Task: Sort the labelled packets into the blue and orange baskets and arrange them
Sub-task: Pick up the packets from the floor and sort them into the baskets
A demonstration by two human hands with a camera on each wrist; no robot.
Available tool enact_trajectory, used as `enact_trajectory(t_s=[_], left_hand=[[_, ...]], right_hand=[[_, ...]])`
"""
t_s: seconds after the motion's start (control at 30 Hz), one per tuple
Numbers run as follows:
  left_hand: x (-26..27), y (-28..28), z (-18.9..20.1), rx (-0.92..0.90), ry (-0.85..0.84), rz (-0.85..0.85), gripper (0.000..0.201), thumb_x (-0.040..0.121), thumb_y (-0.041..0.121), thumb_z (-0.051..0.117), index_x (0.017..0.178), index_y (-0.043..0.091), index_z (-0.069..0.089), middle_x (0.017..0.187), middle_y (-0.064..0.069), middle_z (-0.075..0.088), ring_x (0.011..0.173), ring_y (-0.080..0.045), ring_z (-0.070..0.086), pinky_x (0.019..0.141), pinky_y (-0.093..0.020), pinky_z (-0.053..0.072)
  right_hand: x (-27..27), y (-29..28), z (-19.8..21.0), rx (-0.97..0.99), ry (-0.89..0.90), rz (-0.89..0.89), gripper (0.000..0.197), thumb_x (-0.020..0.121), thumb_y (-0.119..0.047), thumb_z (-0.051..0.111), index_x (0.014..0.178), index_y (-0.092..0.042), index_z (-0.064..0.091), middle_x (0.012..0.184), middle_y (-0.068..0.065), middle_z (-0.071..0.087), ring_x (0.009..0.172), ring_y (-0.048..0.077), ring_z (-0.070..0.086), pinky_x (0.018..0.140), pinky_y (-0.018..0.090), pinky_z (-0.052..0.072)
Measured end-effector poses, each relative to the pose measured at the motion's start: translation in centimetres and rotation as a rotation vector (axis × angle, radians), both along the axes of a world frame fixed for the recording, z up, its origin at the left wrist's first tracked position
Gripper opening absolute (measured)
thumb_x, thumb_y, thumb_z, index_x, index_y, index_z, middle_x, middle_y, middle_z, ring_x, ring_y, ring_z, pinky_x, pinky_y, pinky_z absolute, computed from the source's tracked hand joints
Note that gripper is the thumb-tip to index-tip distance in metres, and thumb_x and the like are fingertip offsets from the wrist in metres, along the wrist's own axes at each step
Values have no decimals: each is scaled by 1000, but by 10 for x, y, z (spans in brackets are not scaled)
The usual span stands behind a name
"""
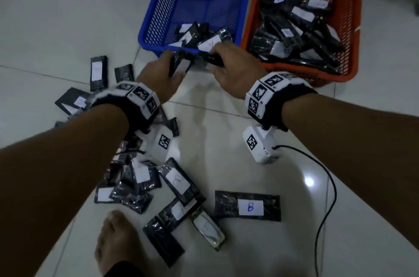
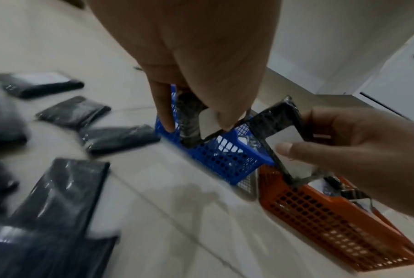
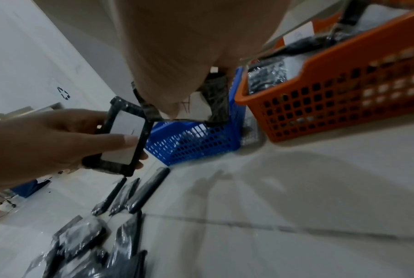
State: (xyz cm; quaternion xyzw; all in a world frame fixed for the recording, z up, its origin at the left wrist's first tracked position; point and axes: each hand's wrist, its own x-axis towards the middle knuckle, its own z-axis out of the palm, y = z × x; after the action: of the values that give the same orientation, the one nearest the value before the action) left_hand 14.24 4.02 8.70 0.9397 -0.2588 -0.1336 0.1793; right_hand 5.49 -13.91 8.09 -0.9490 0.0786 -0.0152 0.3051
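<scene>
Two hands: both raised over the floor (image 1: pixel 226 140) just in front of the baskets, each holding a black packet.
Loose packets (image 1: pixel 145 181): scattered on the floor at the left and near a bare foot (image 1: pixel 118 240); one with a white label marked "B" (image 1: pixel 247 206) lies flat on its own, nearer the right arm.
Left hand (image 1: pixel 158 72): fingers (image 2: pixel 163 112) and thumb curled down, pinching a labelled packet (image 3: pixel 124 139) by its edges, its white label showing in the right wrist view.
Blue basket (image 1: pixel 149 27): on the floor behind the hands, a few packets lying against its near wall and one more at the far end.
Right hand (image 1: pixel 233 68): fingers (image 2: pixel 319 148) curled round a second packet (image 2: pixel 277 122), which touches the left hand's packet between the two hands.
Orange basket (image 1: pixel 353 27): just beside the blue one on the right, piled with many packets, a white tag on its far wall.
Cable (image 1: pixel 326 197): black, trailing over the floor from the right wrist camera.
</scene>
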Motion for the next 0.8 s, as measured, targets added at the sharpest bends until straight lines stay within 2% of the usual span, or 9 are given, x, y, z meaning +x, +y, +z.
enact_trajectory(t_s=[0.13,0.27,0.33,0.4,0.47,0.57,0.63,0.7,0.8], left_hand=[[58,-27,11,54,-144,-176,36,92,26,55,124,10,50,107,-19,63,94,-38,60,70,-35,41],[100,-59,7,97,-136,-258,20,91,21,54,106,10,60,94,-15,64,79,-30,56,65,-31,38],[113,-71,-2,168,-105,-286,19,93,23,53,105,11,62,94,-13,64,77,-28,55,64,-31,40],[124,-77,-13,240,-78,-321,23,93,28,53,110,15,62,101,-14,66,81,-30,58,67,-32,44],[132,-74,-23,196,-101,-285,35,92,32,54,124,19,57,116,-14,63,98,-33,60,78,-38,50],[129,-58,-30,61,-247,-238,46,91,32,55,134,18,49,130,-16,53,118,-37,50,95,-47,45],[115,-44,-32,-50,-359,-275,39,91,31,53,126,15,55,121,-15,55,110,-35,52,88,-43,45],[96,-29,-31,-150,-427,-325,32,89,26,52,115,11,60,109,-16,57,98,-34,54,78,-38,43],[56,0,-36,-164,-379,-427,27,85,21,51,106,7,62,102,-18,57,91,-35,55,76,-39,45]], right_hand=[[39,-14,19,-114,-38,-22,37,93,-22,53,129,-18,45,124,5,55,108,28,54,90,41,45],[68,-23,15,-274,50,-39,47,89,-27,58,133,-19,41,128,6,51,118,29,49,99,46,32],[77,-27,9,-292,75,-52,51,88,-28,57,135,-20,39,129,6,49,119,29,48,100,47,30],[82,-28,1,-284,82,-34,49,89,-29,56,134,-20,41,126,5,52,118,28,48,101,46,30],[88,-27,-5,-297,103,4,47,90,-32,55,133,-20,43,126,5,53,119,28,48,104,48,29],[99,-25,-10,-412,136,43,53,91,-32,52,141,-19,38,137,7,49,126,29,42,107,52,24],[101,-19,-9,-469,119,29,57,92,-27,52,146,-18,32,143,7,42,131,29,36,108,52,23],[93,-11,-9,-471,59,22,53,92,-23,50,143,-18,37,141,7,43,130,29,37,105,50,26],[63,12,-12,-441,-59,86,40,91,-22,46,131,-17,50,131,8,50,122,30,44,96,46,32]])
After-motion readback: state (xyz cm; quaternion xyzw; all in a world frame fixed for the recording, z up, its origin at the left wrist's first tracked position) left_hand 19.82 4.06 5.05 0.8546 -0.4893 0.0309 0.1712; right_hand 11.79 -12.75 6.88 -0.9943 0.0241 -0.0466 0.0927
